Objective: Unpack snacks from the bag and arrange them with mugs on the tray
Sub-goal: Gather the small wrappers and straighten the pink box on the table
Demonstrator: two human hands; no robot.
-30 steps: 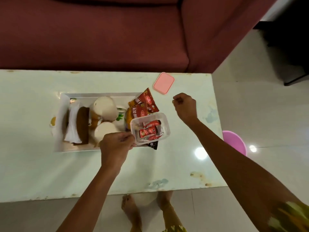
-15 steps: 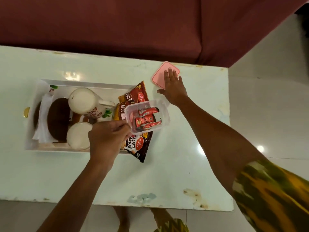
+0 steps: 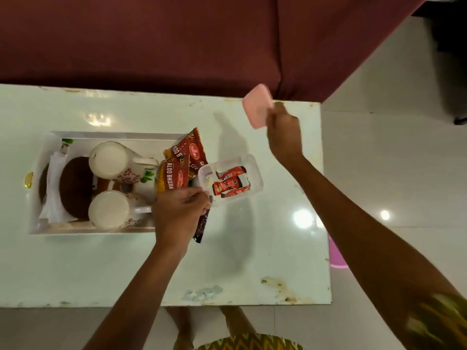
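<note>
Two white mugs (image 3: 111,160) stand in a white tray (image 3: 43,157) at the left of a pale table (image 3: 101,269); the second mug (image 3: 109,209) is nearer to me, and both have red flower patterns and handles pointing right. Left of them in the tray lie white napkins (image 3: 51,188) with a dark brown round thing (image 3: 74,185) on top. At the tray's right end, red snack packets (image 3: 188,152) lean over the rim, one reading "ALOO BHUJIA". My left hand (image 3: 179,210) is curled, its fingertips pinching the near left corner of a clear plastic box (image 3: 252,173) that holds small red sachets (image 3: 228,185). A dark packet (image 3: 202,227) pokes out below that hand, partly hidden. Further right, my right hand (image 3: 284,132) is closed around the edge of a pink lid (image 3: 256,107), lifted clear of the table near its far edge and tilted. Beyond the table is a maroon sofa (image 3: 177,41). At the far right, a pink round object (image 3: 334,251) peeks out on the floor beside the table.
</note>
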